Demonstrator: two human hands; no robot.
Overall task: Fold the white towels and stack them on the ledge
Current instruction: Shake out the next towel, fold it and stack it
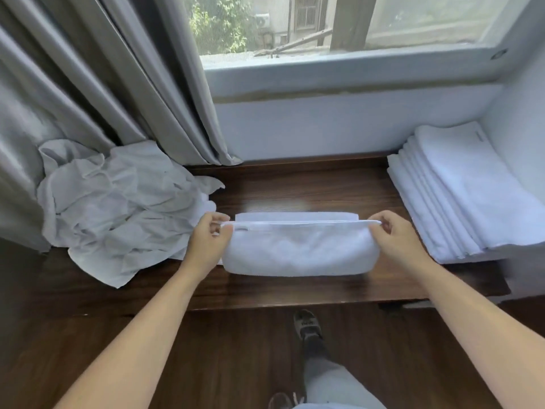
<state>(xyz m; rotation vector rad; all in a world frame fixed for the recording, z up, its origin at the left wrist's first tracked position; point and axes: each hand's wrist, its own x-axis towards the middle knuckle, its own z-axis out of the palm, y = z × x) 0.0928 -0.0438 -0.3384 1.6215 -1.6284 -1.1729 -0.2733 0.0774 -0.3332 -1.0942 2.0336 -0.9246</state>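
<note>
As the towel [299, 249] looks soft and limp, both hands [208, 239] [393, 236] rightly pinch its top corners.

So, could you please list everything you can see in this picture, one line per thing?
towel being folded: one, white, middle of the ledge
stack of folded towels: one stack, white, right end of the ledge
heap of unfolded towels: one heap, white, left end of the ledge
ledge: one, dark wood, under the window
curtain: one, grey, left of the window
window: one, pale frame, above the ledge
shoes: two, grey, on the floor
hands: left and right, each pinching a top corner of the towel
</note>
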